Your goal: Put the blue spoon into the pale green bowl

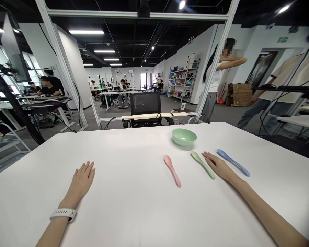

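My left hand [82, 178] lies flat and open on the white table [123, 206], away from the bowl and spoons, with a pale watch band [63, 214] round its wrist. On the right, my right hand [217, 164] rests on the tabletop with fingers stretched out, holding nothing. It lies between a green spoon [203, 165] and a blue spoon [233, 162]; the green one is very close to its palm side. Further left lies a pink spoon [172, 171]. Behind the spoons stands a light green bowl [184, 137], upright; its inside bottom is only partly seen.
A metal frame [137, 14] rises around the table's far side, with a black mesh chair [145, 103] beyond it. A person [213, 82] stands behind the right post, another person [285, 79] further right. Shelves [184, 80] and several seated people are in the background.
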`<state>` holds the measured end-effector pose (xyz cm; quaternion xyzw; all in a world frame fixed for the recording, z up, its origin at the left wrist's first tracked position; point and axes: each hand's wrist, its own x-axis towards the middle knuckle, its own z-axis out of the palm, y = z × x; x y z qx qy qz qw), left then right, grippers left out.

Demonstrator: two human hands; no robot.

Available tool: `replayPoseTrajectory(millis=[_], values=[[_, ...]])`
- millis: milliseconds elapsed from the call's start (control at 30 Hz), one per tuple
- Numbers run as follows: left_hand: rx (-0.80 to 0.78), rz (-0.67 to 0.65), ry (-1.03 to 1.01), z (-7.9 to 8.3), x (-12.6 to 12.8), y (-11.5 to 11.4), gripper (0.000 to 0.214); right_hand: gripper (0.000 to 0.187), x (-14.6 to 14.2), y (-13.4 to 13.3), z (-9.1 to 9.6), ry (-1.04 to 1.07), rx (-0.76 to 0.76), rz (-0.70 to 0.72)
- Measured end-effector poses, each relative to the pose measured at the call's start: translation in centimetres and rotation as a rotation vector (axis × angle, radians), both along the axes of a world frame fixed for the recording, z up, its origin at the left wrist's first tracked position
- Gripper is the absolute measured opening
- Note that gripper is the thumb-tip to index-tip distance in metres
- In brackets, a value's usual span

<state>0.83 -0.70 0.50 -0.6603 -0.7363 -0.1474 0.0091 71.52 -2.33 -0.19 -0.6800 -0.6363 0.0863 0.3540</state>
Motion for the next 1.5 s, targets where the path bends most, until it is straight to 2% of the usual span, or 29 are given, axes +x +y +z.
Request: replayPoseTrajectory(millis=[167,367,500,567,667,767,867,1000,1100,1200,1300,1400,1500], values=[[-0.032,0.004,0.001,0.3,0.1,-0.1,0.083,0.047,0.4,0.1,-0.2,-0.001,-0.013,0.004],[0.005,-0.01,0.0,-0.1,-0.2,0.1,0.08,0.048,0.4,0.2,-0.6,-0.015,-0.024,0.011],[0.03,-0.019,0.004,-0.4,-0.5,0.2,0.078,0.055,0.7,0.1,0.1,-0.068,-0.005,-0.013],[0.028,-0.023,0.011,-0.5,-0.6,0.3,0.078,0.06,1.6,-0.1,0.8,-0.129,0.031,-0.099],[0.006,-0.019,0.022,-0.6,-0.7,0.4,0.078,0.063,3.8,-1.0,1.9,-0.269,0.029,-0.321],[-0.013,-0.012,0.028,-0.5,-0.6,0.4,0.078,0.065,6.1,-2.1,2.4,-0.392,-0.108,-0.554],[-0.035,-0.003,0.032,-0.4,-0.5,0.4,0.079,0.059,7.6,-2.9,2.4,-0.382,-0.242,-0.648],[-0.027,0.012,0.042,-0.5,-0.5,0.4,0.075,0.033,8.1,-3.4,2.5,-0.172,-0.289,-0.599],[-0.02,0.01,0.044,-0.6,-0.7,0.4,0.074,0.026,7.6,-3.6,3.0,-0.046,-0.211,-0.607],[-0.011,0.0,0.041,-0.7,-0.7,0.4,0.074,0.03,6.7,-3.3,4.3,-0.019,-0.051,-0.577],[0.004,-0.009,0.043,-0.7,-0.7,0.4,0.074,0.039,5.0,-1.9,6.5,-0.069,0.092,-0.531],[0.005,-0.014,0.04,-0.8,-0.7,0.4,0.075,0.046,2.7,0.4,9.1,-0.145,0.116,-0.453],[0.017,-0.015,0.036,-0.9,-0.7,0.4,0.075,0.047,0.2,3.1,11.0,-0.21,0.06,-0.354]])
